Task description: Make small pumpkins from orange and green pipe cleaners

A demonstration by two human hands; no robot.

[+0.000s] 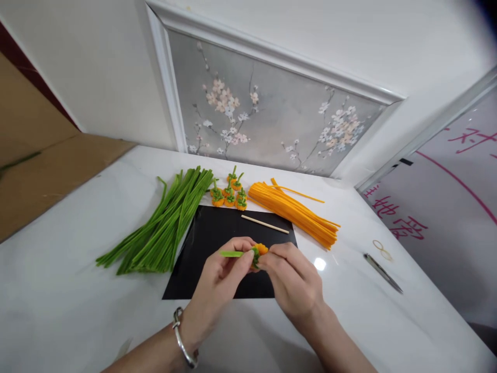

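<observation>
Centrally: one orange-and-green ornament, pinched between closed fingers of left hand and right hand, over black mat; beyond, one stick, green strips.

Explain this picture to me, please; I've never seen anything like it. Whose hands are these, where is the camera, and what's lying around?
There is no machine here: these are a person's bare left hand and right hand. The single picture comes from a camera worn on that person's head, looking forward and down. Both hands pinch a small orange-and-green piece above a black mat, on which a thin pale stick lies. On the white table, green stems lie left, orange stems right, and similar little pieces beyond the mat. Far right is a slim metal tool.
</observation>
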